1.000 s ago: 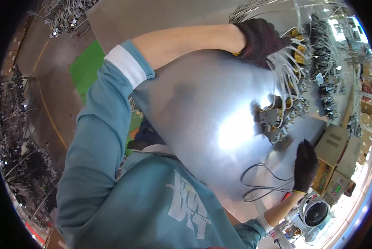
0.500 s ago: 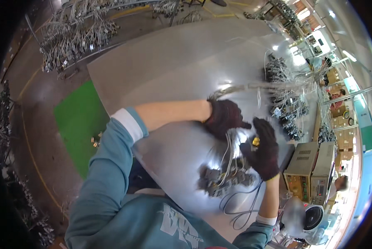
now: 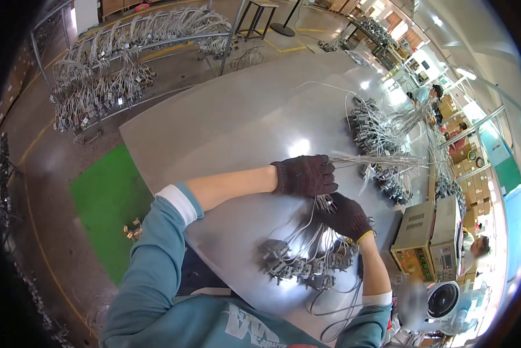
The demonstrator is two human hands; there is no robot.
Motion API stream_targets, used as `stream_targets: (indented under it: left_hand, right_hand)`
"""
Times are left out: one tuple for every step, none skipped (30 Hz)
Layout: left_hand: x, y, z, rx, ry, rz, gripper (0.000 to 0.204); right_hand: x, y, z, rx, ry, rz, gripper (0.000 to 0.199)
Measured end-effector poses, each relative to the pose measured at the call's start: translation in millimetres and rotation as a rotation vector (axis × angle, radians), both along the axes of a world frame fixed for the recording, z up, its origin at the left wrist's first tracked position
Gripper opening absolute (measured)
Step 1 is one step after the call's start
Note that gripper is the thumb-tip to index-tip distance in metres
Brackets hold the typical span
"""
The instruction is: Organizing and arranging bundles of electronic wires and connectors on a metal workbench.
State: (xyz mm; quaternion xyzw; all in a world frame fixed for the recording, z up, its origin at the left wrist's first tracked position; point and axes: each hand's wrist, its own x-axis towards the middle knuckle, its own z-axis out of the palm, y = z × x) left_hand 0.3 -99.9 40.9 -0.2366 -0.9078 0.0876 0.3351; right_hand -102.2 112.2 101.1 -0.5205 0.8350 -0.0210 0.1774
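Note:
Both my hands wear dark knitted gloves and meet over the metal table [image 3: 225,122]. My left hand [image 3: 305,176] is closed around the upper part of a bundle of thin grey cables [image 3: 307,232]. Just below and to its right, my right hand [image 3: 344,216] is closed on the same bundle, its fingertips partly hidden under the left hand. Loose ends of the cables stick out between the two hands. Lower down, the cables fan out to several dark grey connectors [image 3: 301,268] lying on the tabletop.
More cables with dark connectors [image 3: 382,139] lie heaped at the table's far right. Metal-cased test instruments [image 3: 414,240] and a small fan [image 3: 443,300] stand at right. A black cord [image 3: 336,316] loops near the front edge. Racks of hanging cables [image 3: 109,87] stand far left; other people are at right.
My right hand has turned from spread fingers to a closed grip on the cables, and the yellow piece by its palm no longer shows. My left hand has closed over the bundle's top.

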Motion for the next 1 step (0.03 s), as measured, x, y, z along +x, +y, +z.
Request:
stream_targets:
  left_hand:
    - [-0.5,-3.4,-0.4,-0.025,0.033,-0.005,0.043]
  right_hand:
    - [-3.3,3.3,-5.9,-0.008,0.014,0.003,0.075]
